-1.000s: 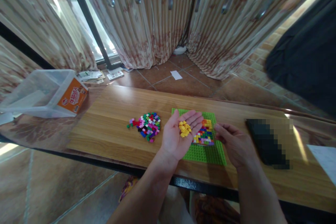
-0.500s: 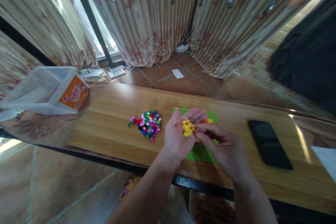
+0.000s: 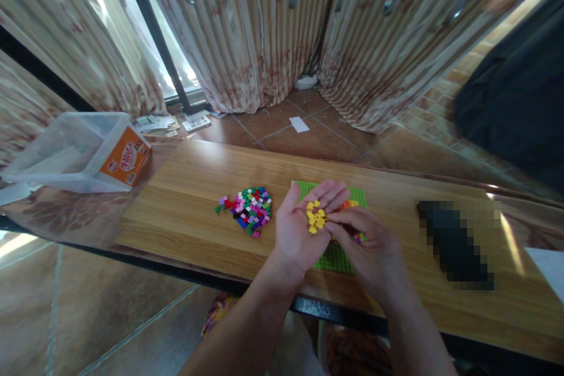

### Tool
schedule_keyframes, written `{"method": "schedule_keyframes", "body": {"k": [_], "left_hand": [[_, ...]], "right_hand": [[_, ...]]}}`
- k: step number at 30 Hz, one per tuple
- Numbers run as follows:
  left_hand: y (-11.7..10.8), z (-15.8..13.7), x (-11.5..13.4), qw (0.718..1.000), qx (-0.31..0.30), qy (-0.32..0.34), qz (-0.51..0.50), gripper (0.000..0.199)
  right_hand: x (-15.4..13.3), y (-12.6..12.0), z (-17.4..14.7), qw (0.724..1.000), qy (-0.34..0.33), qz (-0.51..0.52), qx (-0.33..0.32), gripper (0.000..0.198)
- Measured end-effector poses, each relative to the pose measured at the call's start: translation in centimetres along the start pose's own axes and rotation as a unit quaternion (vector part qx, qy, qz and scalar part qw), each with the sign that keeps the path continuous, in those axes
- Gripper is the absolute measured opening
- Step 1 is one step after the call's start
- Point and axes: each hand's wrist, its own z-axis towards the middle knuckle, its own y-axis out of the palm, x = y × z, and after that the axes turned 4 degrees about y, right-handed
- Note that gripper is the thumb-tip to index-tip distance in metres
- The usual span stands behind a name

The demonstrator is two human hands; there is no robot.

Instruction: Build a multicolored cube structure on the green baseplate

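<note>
My left hand is turned palm up with its fingers stretched out, cupping a small heap of yellow toy bricks. At the edge of that heap, thumb and forefinger of my right hand pinch together on what looks like one yellow brick. Both hands are above a green studded baseplate, hiding much of it. Orange and yellow bricks show on the plate behind the fingers, with a few more colours beside my right hand. A loose pile of multicoloured bricks lies to the left.
A dark phone-like shape, pixelated, lies on the wooden tabletop at the right, with white paper beyond it. A clear plastic tub with an orange label stands at the far left. Curtains hang behind.
The yellow bricks in my left palm have shifted and spread a little. My right fingertips have moved slightly left, onto the edge of the heap.
</note>
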Motion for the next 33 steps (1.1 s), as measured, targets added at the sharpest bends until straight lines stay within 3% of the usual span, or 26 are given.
{"method": "schedule_keyframes", "body": {"k": [3, 10, 18, 21, 28, 33], "left_hand": [[0.0, 0.0, 0.1, 1.0, -0.002, 0.007, -0.01, 0.053], [0.3, -0.1, 0.2, 1.0, 0.011, 0.005, -0.001, 0.054], [0.0, -0.2, -0.3, 1.0, -0.011, -0.007, -0.009, 0.054], [0.2, -0.2, -0.2, 1.0, -0.008, -0.007, -0.015, 0.053], [0.1, -0.1, 0.4, 1.0, -0.009, 0.001, -0.028, 0.051], [0.0, -0.1, 0.8, 1.0, 0.006, 0.012, -0.022, 0.05]], "right_hand": [[0.2, -0.1, 0.1, 1.0, -0.029, -0.003, -0.009, 0.015], [-0.1, -0.1, 0.0, 0.999, 0.003, 0.007, -0.031, 0.02], [0.1, 0.2, 0.1, 1.0, 0.005, 0.004, 0.03, 0.015], [-0.1, 0.1, 0.0, 0.994, 0.051, 0.063, 0.068, 0.016], [0.6, -0.9, 0.4, 0.95, 0.149, 0.224, 0.157, 0.016], [2.1, -1.7, 0.4, 0.947, 0.185, 0.229, 0.131, 0.021]]}}
